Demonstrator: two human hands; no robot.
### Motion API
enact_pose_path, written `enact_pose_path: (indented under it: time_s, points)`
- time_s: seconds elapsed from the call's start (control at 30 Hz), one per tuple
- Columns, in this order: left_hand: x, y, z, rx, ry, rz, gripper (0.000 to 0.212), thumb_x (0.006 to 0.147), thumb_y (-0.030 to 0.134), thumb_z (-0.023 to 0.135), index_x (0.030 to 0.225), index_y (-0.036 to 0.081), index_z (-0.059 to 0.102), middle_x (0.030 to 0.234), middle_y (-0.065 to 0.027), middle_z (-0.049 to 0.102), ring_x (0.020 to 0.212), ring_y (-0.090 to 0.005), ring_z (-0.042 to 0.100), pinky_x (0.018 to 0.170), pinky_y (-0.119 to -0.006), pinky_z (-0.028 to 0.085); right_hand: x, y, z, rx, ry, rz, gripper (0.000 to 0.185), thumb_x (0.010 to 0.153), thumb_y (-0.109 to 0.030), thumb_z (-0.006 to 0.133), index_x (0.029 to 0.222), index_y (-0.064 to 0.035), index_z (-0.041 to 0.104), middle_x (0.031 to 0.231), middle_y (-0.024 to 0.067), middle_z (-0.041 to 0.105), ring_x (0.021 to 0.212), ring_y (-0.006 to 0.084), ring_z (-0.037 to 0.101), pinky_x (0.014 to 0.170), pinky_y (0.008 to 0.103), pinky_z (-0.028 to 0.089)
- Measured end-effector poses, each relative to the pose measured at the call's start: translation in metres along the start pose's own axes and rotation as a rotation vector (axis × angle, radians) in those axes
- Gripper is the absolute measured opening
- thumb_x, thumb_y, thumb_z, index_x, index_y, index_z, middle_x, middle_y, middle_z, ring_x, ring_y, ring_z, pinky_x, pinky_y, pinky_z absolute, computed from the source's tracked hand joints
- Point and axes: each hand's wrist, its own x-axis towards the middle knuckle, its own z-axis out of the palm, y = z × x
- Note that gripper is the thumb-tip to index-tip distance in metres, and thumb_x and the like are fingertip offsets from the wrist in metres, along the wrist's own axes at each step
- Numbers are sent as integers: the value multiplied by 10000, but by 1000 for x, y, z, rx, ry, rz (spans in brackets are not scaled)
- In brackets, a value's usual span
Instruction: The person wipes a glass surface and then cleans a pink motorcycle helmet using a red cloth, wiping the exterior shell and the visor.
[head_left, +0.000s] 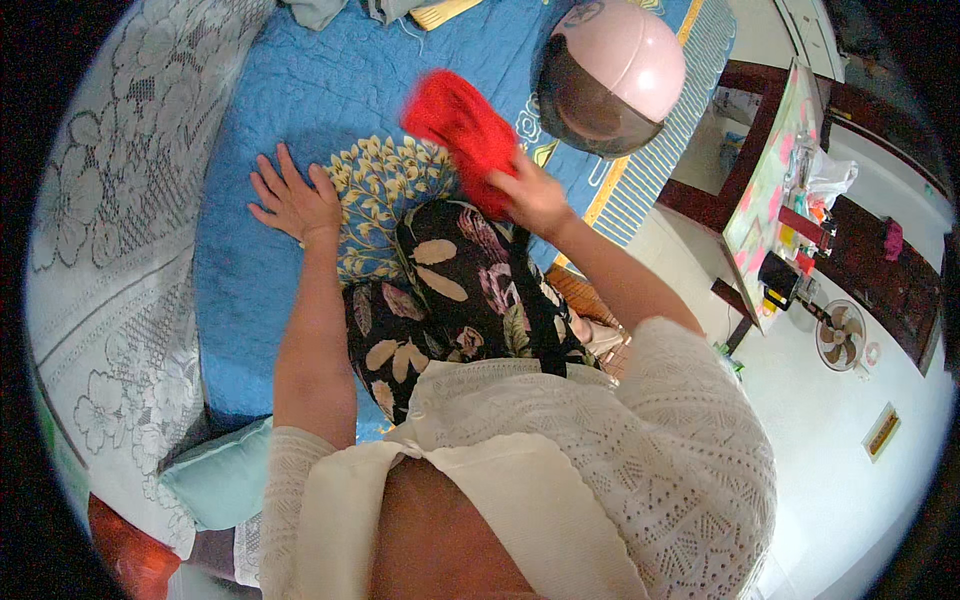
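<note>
My right hand (532, 195) grips a bright red cloth (469, 124), whose far end is blurred above the blue quilted bedspread (300, 97). To the left, my left hand (296, 196) rests palm down on the bedspread with its fingers spread and nothing in it. Cream leaf patterns on the bedspread lie between the hands. Beyond my right hand a pink helmet (630, 56) with a dark visor sits on the bedspread. My legs, in dark floral trousers, are below the hands.
A yellow brush or comb-like thing (442, 11) and grey fabric (319, 11) lie at the top edge. A lace curtain (112, 187) hangs at left, with a pale green cushion (221, 472) beside it. A cluttered table (750, 232) and a fan (840, 335) stand at right.
</note>
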Motion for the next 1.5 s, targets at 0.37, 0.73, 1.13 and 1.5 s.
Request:
enact_pose_path:
  time_s: [0.37,0.73,1.13,1.5]
  points:
    - [0,3,-6,-20,-61,-20,562,896,440,445,1417,237,388,1496,-102,299,1370,-341,241,1050,-644,121,2,-55,-52,187,135,251,626,792,-381,690,1336,-169,464,1169,155,536,1077,355,525,931,430,421]
    - [4,2,-4,-58,12,1,512,897,451,456,1354,223,487,1458,-97,375,1330,-323,318,1048,-616,149,97,27,33,-387,58,-174,619,711,-540,671,1271,-318,528,1407,61,407,1305,318,336,1005,666,231]
    - [6,5,-16,-97,-159,-48,549,917,488,417,1351,159,487,1463,-138,361,1354,-358,270,1065,-605,105,96,59,66,-344,6,-208,544,655,-571,648,1147,-340,609,1302,47,456,1308,298,339,1033,665,167]
    - [-1,5,-6,-36,-98,7,574,970,499,311,1368,107,444,1482,-151,306,1358,-353,263,1066,-594,102,94,66,70,-273,31,-232,499,668,-601,632,1109,-367,618,1271,-4,497,1314,256,345,1079,642,88]
